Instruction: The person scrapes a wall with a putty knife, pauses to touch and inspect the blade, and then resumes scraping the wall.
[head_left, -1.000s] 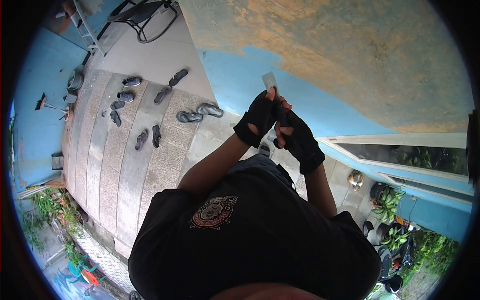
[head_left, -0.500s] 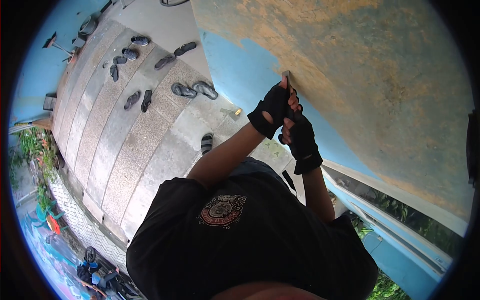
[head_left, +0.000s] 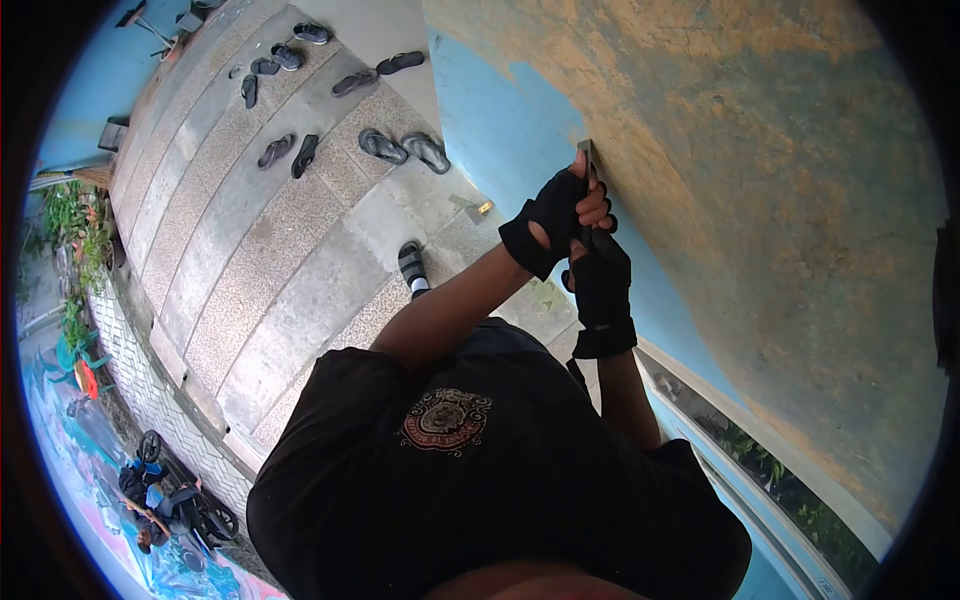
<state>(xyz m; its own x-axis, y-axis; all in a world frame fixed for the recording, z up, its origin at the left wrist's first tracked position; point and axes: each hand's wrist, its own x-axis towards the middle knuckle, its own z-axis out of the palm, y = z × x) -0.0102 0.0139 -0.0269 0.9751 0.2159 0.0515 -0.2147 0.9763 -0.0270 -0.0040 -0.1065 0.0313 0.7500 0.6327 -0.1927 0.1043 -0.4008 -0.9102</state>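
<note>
My left hand [head_left: 562, 212], in a black fingerless glove, wraps round a scraper with a flat metal blade [head_left: 586, 152]. Its thumb lies along the tool toward the blade. Just below it my right hand [head_left: 601, 283], gloved the same way, is closed round the lower end of the scraper, which is mostly hidden by the fingers. The blade tip rests against the wall [head_left: 720, 190], at the border between light blue paint [head_left: 510, 120] and a patchy tan and grey surface.
Several sandals, among them a grey pair [head_left: 403, 150], lie on the tiled floor [head_left: 300, 290]. A foot in a striped sandal [head_left: 411, 264] stands on it. A small yellow object [head_left: 486, 208] lies near the wall base. Plants [head_left: 85, 230] and a motorbike [head_left: 190, 505] are at left.
The head view has shifted, so the floor and wall appear displaced and more of the sandalled foot shows. Both hands keep their grip on the scraper, its blade still at the paint border.
</note>
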